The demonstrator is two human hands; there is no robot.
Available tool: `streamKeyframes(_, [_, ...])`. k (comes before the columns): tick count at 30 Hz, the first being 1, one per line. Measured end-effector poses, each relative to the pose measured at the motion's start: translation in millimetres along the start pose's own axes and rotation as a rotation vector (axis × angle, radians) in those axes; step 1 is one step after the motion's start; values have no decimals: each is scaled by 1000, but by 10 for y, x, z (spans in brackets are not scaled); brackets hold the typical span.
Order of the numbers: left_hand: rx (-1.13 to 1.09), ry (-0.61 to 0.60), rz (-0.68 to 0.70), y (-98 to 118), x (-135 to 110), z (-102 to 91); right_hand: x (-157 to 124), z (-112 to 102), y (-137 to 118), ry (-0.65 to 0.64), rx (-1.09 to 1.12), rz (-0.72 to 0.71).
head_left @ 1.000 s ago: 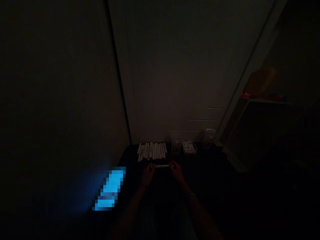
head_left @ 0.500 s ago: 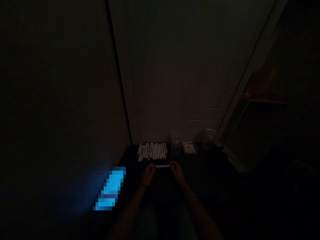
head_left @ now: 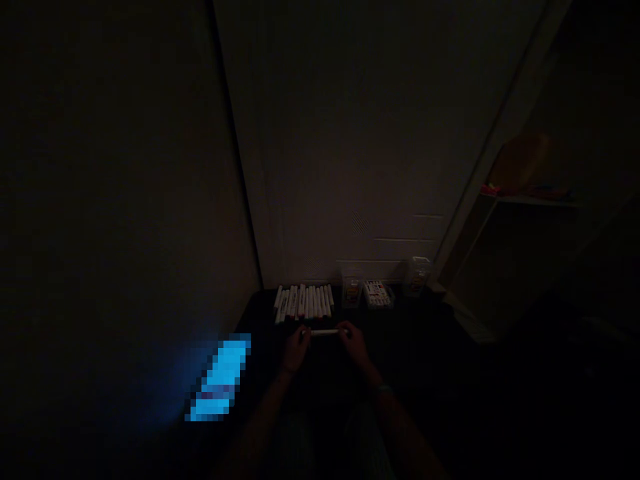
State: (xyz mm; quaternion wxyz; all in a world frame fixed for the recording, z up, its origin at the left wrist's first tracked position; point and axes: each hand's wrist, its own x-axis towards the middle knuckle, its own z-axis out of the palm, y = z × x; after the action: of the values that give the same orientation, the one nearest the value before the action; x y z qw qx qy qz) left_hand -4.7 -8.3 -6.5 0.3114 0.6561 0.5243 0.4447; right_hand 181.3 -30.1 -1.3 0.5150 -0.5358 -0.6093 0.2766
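A white marker (head_left: pixel 325 332) lies level between my two hands, above the dark tabletop. My left hand (head_left: pixel 298 347) is closed on its left end. The right end is pinched in the fingers of my right hand (head_left: pixel 353 341). Just beyond my hands is a row of several white markers (head_left: pixel 305 302), laid side by side with coloured tips at the near ends. To its right stands a clear plastic box (head_left: pixel 353 290) with a label. Beside that, an open container (head_left: pixel 379 294) holds several markers packed together. The scene is very dim, so fine detail is lost.
Another clear box (head_left: pixel 418 276) stands at the back right of the dark table (head_left: pixel 400 360). A pale wall (head_left: pixel 320 167) rises behind. At left glows a blurred blue screen (head_left: pixel 220 377). An orange rounded object (head_left: pixel 520 160) sits on a shelf (head_left: pixel 537 200) at right.
My hands and the marker between them stay almost still. The view shifts very slightly, and nothing else has visibly moved.
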Motion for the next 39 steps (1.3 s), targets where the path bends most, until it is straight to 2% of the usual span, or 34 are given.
streamKeyframes(19, [-8,9,-32,35,-10,2,2,3,8,15,-14,-2])
streamKeyframes(39, [10,-13,1,-35,6,7,11,15,68,4,-22,-14])
